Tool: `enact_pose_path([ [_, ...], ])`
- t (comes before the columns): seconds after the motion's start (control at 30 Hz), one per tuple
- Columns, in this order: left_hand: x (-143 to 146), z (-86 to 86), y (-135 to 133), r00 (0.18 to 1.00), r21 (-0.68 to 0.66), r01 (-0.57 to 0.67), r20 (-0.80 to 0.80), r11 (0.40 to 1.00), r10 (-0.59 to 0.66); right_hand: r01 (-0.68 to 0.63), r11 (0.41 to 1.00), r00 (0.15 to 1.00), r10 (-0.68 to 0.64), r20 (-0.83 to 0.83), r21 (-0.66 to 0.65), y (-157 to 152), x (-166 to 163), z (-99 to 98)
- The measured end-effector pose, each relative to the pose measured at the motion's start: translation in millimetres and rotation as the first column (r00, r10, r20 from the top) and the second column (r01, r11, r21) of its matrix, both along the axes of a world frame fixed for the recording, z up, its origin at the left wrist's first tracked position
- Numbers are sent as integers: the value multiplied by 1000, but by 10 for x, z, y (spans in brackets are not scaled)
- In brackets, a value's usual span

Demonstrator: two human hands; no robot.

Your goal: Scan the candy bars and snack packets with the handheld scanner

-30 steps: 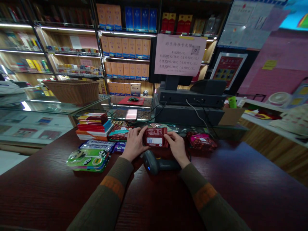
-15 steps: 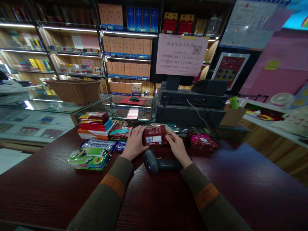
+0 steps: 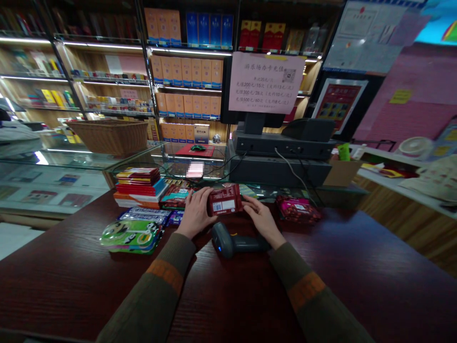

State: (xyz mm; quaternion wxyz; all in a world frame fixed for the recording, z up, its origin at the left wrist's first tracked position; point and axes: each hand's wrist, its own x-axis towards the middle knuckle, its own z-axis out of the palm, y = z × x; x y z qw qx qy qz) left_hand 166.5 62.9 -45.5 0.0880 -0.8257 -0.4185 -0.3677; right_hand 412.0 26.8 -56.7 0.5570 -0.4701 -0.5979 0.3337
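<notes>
A dark red snack packet (image 3: 224, 200) is held up over the far part of the counter, its printed back with a barcode label facing me. My left hand (image 3: 196, 212) is closed on the packet's left side, thumb at its lower corner. At the packet's right edge is my right hand (image 3: 262, 219), its fingers stretched out and parted, the tips close to the wrapper. Whether they touch it is hard to see. Below the packet, a dark grey barcode scanner (image 3: 228, 242) lies on the counter, its handle pointing right, partly hidden by my right wrist.
Left on the dark wooden counter (image 3: 228, 300) lie a green panda-print package (image 3: 132, 236), purple packets (image 3: 144, 215), a teal-and-brown packet (image 3: 174, 196) and a stack of boxes (image 3: 137, 188). A magenta-brown packet (image 3: 298, 209) is at right. Behind stands a monitor with a paper sign (image 3: 266, 83).
The red packet has shifted slightly left and tilted a little in my left hand. My right fingers have loosened and parted at its right edge. The scanner stays put.
</notes>
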Motion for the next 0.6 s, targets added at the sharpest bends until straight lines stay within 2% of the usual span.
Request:
enact_pose_path([
  [0.3, -40, -1, 5, 1000, 2, -11, -2, 1000, 11, 63, 998, 972, -63, 227, 10, -142, 163, 15],
  [0.4, -58, -2, 5, 1000, 12, -22, 1, 1000, 22, 3, 1000, 938, -4, 348, 6, -259, 184, 69],
  [0.47, -75, -1, 4, 1000, 17, -29, 2, 999, 29, -82, 997, 885, 76, 460, -5, -354, 176, 120],
  [0.6, -110, -7, 4, 999, 8, -43, 6, 999, 42, -208, 977, 724, 191, 663, -54, -517, 138, 194],
])
